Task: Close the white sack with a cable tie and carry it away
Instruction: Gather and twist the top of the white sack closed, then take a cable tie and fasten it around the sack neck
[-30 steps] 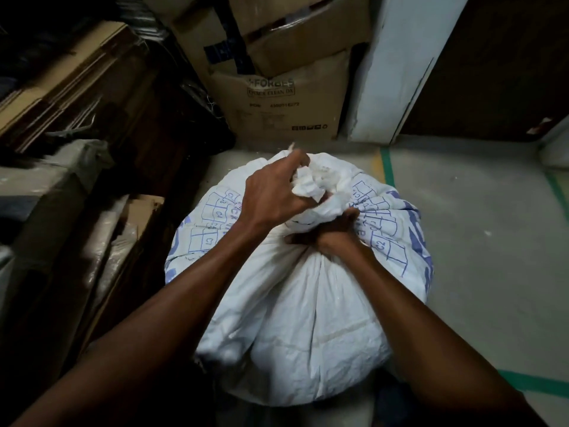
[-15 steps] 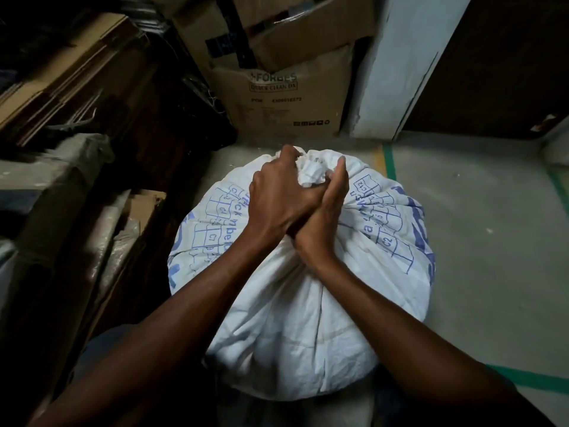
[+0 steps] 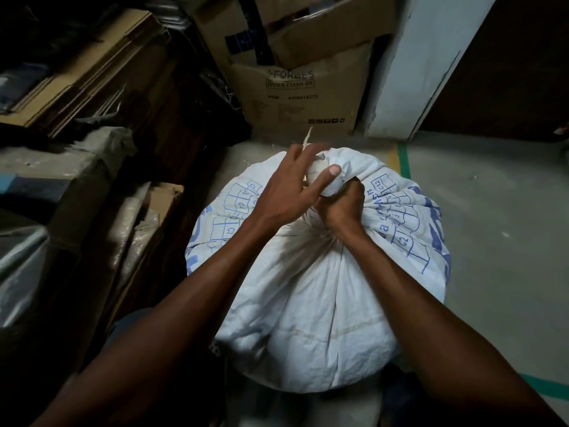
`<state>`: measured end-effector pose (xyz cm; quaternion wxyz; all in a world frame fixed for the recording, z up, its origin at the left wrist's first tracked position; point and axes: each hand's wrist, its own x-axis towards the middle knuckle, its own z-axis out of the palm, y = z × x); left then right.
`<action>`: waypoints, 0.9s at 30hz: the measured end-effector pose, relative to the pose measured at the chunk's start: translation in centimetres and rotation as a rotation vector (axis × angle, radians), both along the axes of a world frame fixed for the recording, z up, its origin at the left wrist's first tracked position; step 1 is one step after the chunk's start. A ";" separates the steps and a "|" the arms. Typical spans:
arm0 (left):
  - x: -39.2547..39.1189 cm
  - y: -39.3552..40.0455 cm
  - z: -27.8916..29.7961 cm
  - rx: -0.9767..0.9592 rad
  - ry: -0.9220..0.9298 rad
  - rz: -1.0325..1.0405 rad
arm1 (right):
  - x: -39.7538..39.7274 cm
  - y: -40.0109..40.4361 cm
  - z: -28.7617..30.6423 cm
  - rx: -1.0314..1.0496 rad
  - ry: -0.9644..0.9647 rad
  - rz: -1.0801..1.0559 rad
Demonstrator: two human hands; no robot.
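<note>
A full white sack [image 3: 314,297] with blue printed grids stands on the floor in front of me. Its mouth is bunched into a twisted neck [image 3: 326,174] at the top. My right hand [image 3: 343,208] is clenched around the base of that neck. My left hand [image 3: 286,195] lies over the bunched top, fingers spread and blurred, thumb pressed on the fabric. A thin pale strip [image 3: 308,137], possibly the cable tie, sticks up beyond the left fingers; whether they pinch it is unclear.
Stacked cardboard boxes [image 3: 304,97] stand right behind the sack. Flattened cartons and wrapped bundles [image 3: 77,87] crowd the left side. A white pillar [image 3: 409,72] rises at the back right. Grey floor [image 3: 492,226] with green tape lines spreads to the right.
My left hand has loosened from a fist on the neck to spread fingers over the top. My right hand has slid down to clench the neck's base. A pale strip now shows above.
</note>
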<state>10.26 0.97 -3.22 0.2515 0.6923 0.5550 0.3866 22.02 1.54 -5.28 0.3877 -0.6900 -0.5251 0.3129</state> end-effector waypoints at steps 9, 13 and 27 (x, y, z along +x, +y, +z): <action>-4.2 -2.1 1.7 0.081 0.136 0.064 | -0.7 0.7 0.8 0.038 -0.326 0.149; -10.3 -5.1 4.8 0.105 0.255 0.126 | -0.7 1.1 0.9 -0.080 -0.393 0.099; -39.3 -20.6 12.5 0.058 0.429 0.850 | -1.9 -1.8 1.3 -0.122 -0.504 0.022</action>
